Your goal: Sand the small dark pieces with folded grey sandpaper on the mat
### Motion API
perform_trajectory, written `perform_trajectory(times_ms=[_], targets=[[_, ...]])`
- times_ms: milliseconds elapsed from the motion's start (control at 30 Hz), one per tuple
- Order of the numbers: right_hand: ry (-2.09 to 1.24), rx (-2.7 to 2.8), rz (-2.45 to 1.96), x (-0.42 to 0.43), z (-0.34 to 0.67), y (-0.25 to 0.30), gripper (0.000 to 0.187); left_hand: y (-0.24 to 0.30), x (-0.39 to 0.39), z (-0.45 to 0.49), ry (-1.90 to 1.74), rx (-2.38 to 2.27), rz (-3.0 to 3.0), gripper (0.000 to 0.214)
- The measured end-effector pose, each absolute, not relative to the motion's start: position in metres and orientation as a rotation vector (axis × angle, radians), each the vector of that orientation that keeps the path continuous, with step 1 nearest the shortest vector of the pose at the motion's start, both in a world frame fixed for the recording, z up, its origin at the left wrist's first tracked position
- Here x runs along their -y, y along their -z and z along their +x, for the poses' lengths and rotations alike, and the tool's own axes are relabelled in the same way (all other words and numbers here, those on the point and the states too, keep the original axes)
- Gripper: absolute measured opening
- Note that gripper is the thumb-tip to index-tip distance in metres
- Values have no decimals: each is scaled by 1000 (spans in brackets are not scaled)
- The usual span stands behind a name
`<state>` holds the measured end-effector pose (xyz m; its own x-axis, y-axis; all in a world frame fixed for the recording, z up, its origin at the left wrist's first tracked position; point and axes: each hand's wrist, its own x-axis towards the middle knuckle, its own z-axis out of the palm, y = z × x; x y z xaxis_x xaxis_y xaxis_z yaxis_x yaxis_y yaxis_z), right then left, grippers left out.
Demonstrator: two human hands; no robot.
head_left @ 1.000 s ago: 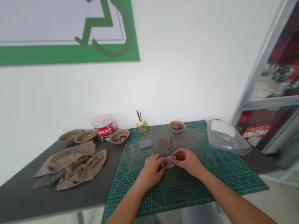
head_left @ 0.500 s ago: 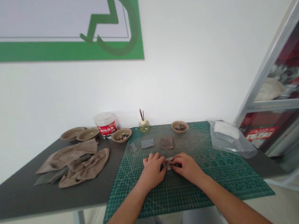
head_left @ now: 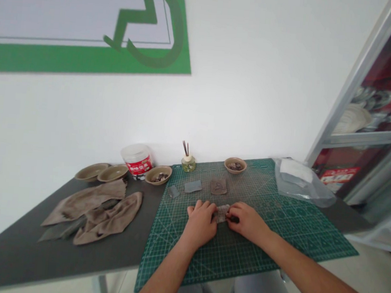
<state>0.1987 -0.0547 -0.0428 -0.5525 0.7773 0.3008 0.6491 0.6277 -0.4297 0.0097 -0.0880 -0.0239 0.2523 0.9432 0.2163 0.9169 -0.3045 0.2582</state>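
The left hand [head_left: 200,223] and right hand [head_left: 247,222] are together near the middle of the green cutting mat [head_left: 176,264], both clamped on a small rough grey piece [head_left: 222,213], one from each side. The fingers cover part of it, so its full shape cannot be told. A dark patch by the right fingers is too small to make out.

Toward the far side of the mat, well apart from the hands, lie a small clear piece [head_left: 173,191], a pale grey tile [head_left: 193,186] and a brown tile [head_left: 218,186]. A bowl of small dark bits [head_left: 235,165] sits near the mat's far edge, and a second bowl of bits [head_left: 158,175] sits just off its left edge. As far as the pictures show, only the grey piece is in hand, while the tiles and bits lie untouched.

At the left of the grey surface [head_left: 10,263] are two shallow bowls [head_left: 102,172], a tub with a red label [head_left: 136,161] and two brown cloths [head_left: 95,211]. A small bottle with sticks [head_left: 188,164] stands by the mat's far edge, and a plastic bag [head_left: 316,196] lies to the upper right.
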Motion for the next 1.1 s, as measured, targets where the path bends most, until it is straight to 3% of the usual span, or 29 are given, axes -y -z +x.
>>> perform_trajectory(times_ms=[1100], targets=[[-367, 2426, -1016, 43, 200, 40, 4, 24, 86, 10, -513, -1815, 2387, 12]])
